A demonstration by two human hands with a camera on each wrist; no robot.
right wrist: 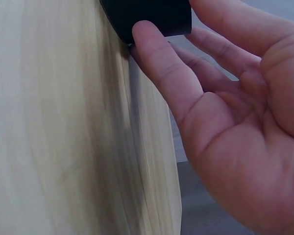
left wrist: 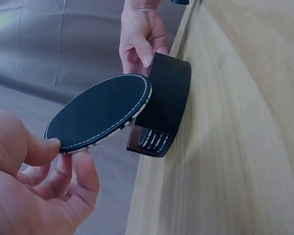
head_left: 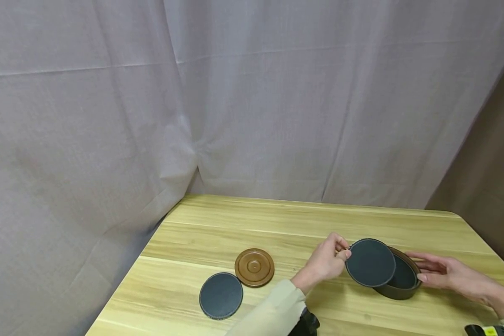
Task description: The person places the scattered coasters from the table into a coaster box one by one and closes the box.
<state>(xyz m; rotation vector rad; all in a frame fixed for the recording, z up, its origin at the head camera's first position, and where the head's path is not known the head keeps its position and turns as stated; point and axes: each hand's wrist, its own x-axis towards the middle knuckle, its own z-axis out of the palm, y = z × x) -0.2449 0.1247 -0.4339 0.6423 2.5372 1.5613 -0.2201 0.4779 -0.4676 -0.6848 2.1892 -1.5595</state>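
Observation:
My left hand [head_left: 324, 261] pinches a round black coaster [head_left: 370, 262] by its edge, between thumb and fingers. In the left wrist view, white stitching runs round the rim of that raised, tilted coaster [left wrist: 100, 111]. It partly overlaps a dark round coaster holder [head_left: 396, 292] standing on the table. My right hand [head_left: 449, 273] grips the holder's right side, thumb and fingers about its wall. More coasters [left wrist: 154, 139] lie stacked inside, their edges showing through a gap in the wall. From the right wrist, only a corner of the holder [right wrist: 149, 17] shows against the fingers.
On the wooden table [head_left: 168, 275], left of my hands, lies another black coaster [head_left: 221, 296]. A brown round lid [head_left: 254, 267] with a raised centre lies beside it, at its upper right. Grey cloth [head_left: 256, 116] hangs behind the table's far edge.

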